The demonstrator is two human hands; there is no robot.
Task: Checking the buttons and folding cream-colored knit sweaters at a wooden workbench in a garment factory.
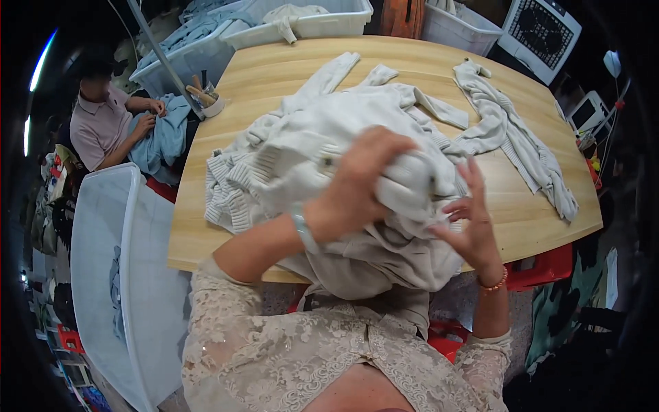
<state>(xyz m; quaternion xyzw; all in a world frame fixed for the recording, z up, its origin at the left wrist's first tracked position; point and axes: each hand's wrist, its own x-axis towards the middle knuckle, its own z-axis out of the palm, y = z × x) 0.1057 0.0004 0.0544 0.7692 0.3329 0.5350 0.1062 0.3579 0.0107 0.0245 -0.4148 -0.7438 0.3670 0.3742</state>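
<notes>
A heap of cream knit sweaters (357,123) with ribbed edges covers the middle of the table and hangs over its near edge. My left hand (360,182), somewhat blurred, curls round a bunched fold of the top sweater, thumb below and fingers over it. Beside the heap's right side is my right hand (473,230), its fingers spread and the fingertips close to the bunched fabric. Whether they touch it I cannot tell. Farther right, another cream knit garment (504,123) lies stretched out in a long strip.
The wooden table (542,103) has a pot of tools (211,103) at its left edge. White bins (302,31) of clothes stand behind it; a large white bin (141,226) stands at left. A seated person (103,123) handles blue fabric. Red stools (542,268) sit beneath.
</notes>
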